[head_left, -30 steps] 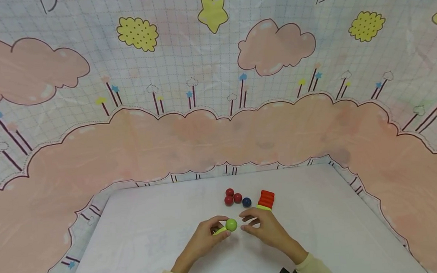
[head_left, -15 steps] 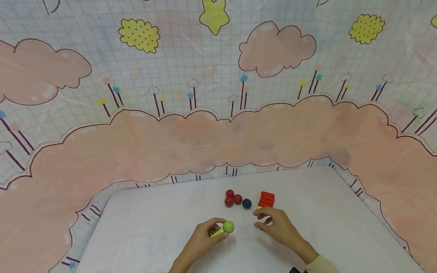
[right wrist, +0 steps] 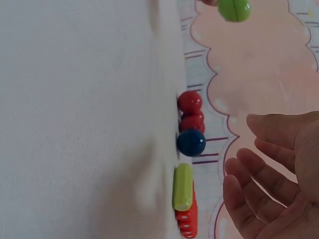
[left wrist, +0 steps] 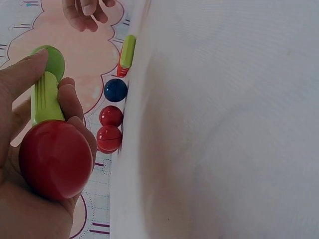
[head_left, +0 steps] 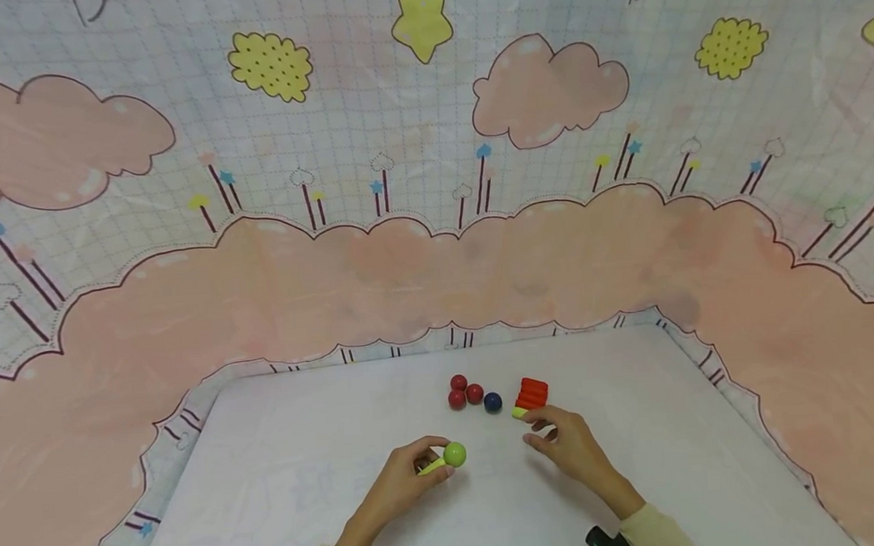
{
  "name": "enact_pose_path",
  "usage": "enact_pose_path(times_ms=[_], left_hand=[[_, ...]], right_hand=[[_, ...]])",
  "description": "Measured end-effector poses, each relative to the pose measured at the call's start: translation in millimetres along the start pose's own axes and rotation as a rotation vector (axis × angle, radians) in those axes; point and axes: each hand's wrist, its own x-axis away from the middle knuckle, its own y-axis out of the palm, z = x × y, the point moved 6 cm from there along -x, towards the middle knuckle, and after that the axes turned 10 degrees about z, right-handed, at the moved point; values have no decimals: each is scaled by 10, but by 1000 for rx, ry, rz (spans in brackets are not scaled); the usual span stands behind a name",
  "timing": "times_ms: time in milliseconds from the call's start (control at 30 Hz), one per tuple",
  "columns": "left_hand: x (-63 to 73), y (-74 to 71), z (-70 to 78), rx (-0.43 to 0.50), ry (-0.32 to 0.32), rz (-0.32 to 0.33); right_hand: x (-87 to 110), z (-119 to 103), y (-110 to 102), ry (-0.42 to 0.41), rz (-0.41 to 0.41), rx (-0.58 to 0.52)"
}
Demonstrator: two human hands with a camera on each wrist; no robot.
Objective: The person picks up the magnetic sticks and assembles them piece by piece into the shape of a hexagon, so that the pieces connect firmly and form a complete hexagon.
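My left hand pinches a yellow-green stick between thumb and fingers. A green ball is at the stick's far end, and a red ball is at its near end, by the palm. In the head view the hand hides that red ball. My right hand holds nothing, its fingers loosely bent and apart. It hovers just in front of a second yellow-green stick, which lies beside several red sticks on the table.
Left of the sticks lie a dark blue ball and three red balls grouped close together. They rest on a white table. Behind it hangs a cloth printed with clouds and stars.
My right hand has moved away from the green ball, to the right, towards the sticks. My left hand has shifted slightly left, still holding the stick with its balls.
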Motion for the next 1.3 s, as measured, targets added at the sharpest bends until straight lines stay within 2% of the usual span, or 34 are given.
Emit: enact_pose_path(times_ms=[200, 433, 733, 933, 1300], left_hand=[[-9, -5, -19, -7, -10, 1], [-18, -10, -34, -3, -9, -5], [-21, -7, -60, 9, -3, -6], [-18, -8, -64, 5, -1, -6], [-25, -32, -98, 8, -15, 4]], right_hand=[[-56, 99, -17, 28, 64, 17], [-118, 287, 6, 140, 89, 33], [-200, 412, 56, 193, 131, 55], [-214, 576, 126, 259, 120, 91], [-215, 592, 180, 283, 97, 76]])
